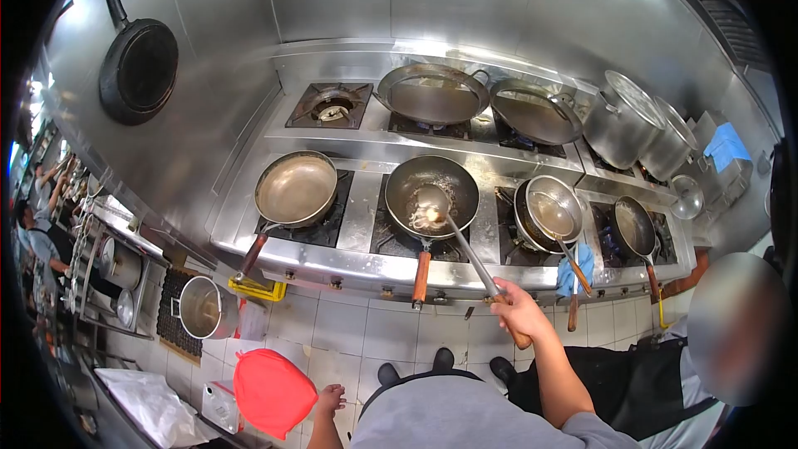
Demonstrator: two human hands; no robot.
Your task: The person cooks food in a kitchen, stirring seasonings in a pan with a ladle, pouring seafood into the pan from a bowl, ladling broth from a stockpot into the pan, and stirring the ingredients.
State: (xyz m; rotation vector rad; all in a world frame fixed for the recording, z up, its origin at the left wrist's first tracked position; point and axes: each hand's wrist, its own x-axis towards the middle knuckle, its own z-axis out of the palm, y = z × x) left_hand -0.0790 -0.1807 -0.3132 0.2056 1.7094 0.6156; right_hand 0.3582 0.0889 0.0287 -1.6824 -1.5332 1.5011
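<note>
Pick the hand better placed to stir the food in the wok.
Right, most likely: the right hand grips the ladle, whose bowl sits among the food in the wok. The left hand is low beside the red object, away from the stove.

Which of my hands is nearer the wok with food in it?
Right. Your right hand is in front of the wok, to its right, holding the ladle reaching into it; your left hand is farther back to the left, near a red object.

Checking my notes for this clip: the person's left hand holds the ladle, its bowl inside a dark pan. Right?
Wrong hand: the head view shows the right hand holding the ladle, its bowl inside a dark pan.
</note>
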